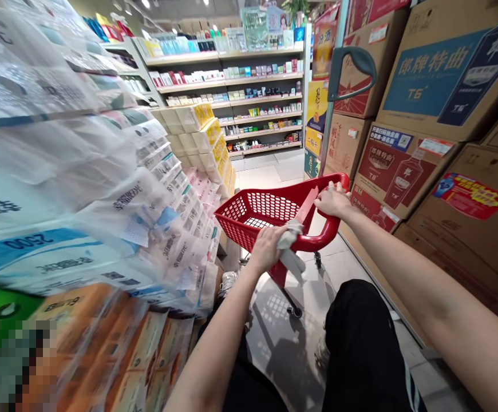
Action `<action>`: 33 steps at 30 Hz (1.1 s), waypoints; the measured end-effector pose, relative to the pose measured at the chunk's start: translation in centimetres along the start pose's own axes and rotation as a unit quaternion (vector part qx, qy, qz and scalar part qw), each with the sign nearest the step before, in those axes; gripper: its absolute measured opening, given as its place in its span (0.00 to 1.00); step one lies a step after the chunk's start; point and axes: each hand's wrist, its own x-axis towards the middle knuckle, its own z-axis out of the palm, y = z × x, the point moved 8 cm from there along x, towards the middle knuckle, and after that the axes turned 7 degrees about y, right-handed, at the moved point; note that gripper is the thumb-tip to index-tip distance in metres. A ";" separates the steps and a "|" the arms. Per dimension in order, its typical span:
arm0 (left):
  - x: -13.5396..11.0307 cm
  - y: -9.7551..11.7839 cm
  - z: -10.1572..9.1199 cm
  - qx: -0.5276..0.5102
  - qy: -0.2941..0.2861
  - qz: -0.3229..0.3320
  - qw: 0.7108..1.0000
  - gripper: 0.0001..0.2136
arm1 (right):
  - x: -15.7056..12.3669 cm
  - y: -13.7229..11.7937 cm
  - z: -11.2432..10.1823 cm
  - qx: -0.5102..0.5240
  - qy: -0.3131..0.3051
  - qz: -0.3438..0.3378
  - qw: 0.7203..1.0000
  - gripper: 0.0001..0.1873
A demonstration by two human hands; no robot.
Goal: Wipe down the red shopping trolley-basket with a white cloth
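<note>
A red plastic shopping basket (257,214) on small wheels stands on the shop floor in front of me, tilted toward me. My left hand (267,247) grips its near rim and also holds a crumpled white cloth (291,246). My right hand (331,200) is closed on the red handle bar (332,226) at the basket's right side. The basket looks empty through its mesh. My black-trousered knee (360,332) is below the hands.
Stacks of wrapped tissue packs (103,189) crowd the left side. Brown cardboard cartons (438,149) are piled high on the right. A grey trolley handle (352,71) rises by the cartons. Stocked shelves (240,91) close the aisle ahead; grey tiled floor (266,171) runs between.
</note>
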 end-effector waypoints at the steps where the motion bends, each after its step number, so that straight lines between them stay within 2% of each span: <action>1: -0.2 -1.5 -0.1 0.010 -0.005 -0.025 1.000 0.18 | -0.1 0.1 -0.1 0.001 -0.005 -0.004 1.000 0.26; 3: -0.8 -3.7 -0.1 0.027 -0.019 -0.067 0.997 0.15 | -0.2 0.4 -0.2 0.005 -0.014 -0.007 1.000 0.24; 5: -1.3 -4.7 0.2 0.026 -0.032 -0.088 0.995 0.15 | -0.4 0.8 -0.4 0.012 -0.018 -0.001 1.000 0.23; 8: -1.8 -4.4 0.8 -0.005 -0.020 -0.095 0.995 0.16 | -0.6 1.3 -0.6 0.023 -0.009 0.019 1.000 0.23; 11: -1.9 -3.1 0.6 -0.047 0.041 -0.109 0.992 0.17 | -0.8 1.6 -0.7 0.026 0.001 0.039 0.999 0.23; 15: -1.1 0.3 0.2 -0.110 0.123 -0.122 0.979 0.17 | -1.0 1.7 -0.8 0.019 0.011 0.052 0.998 0.24; 19: 0.4 6.0 0.2 -0.085 0.180 -0.118 0.973 0.18 | -1.0 1.4 -1.0 0.008 0.021 0.052 0.998 0.25; 22: 1.4 10.1 0.9 -0.061 0.174 -0.073 0.980 0.24 | -0.8 1.3 -1.0 0.007 0.025 0.046 0.999 0.25; 24: 1.7 11.4 1.3 -0.052 0.163 -0.037 0.984 0.30 | -0.7 1.4 -1.0 0.009 0.025 0.033 0.999 0.24; 26: 1.8 11.6 1.4 -0.052 0.155 0.000 0.987 0.29 | -0.6 1.5 -0.9 0.012 0.023 0.014 1.000 0.23; 29: 1.8 10.1 1.3 -0.075 0.123 0.028 0.989 0.21 | -0.4 1.8 -0.9 0.018 0.010 -0.009 1.000 0.22; 33: 2.1 6.7 0.9 -0.128 0.082 -0.023 0.988 0.16 | -0.4 2.1 -1.0 0.027 -0.004 -0.015 1.000 0.22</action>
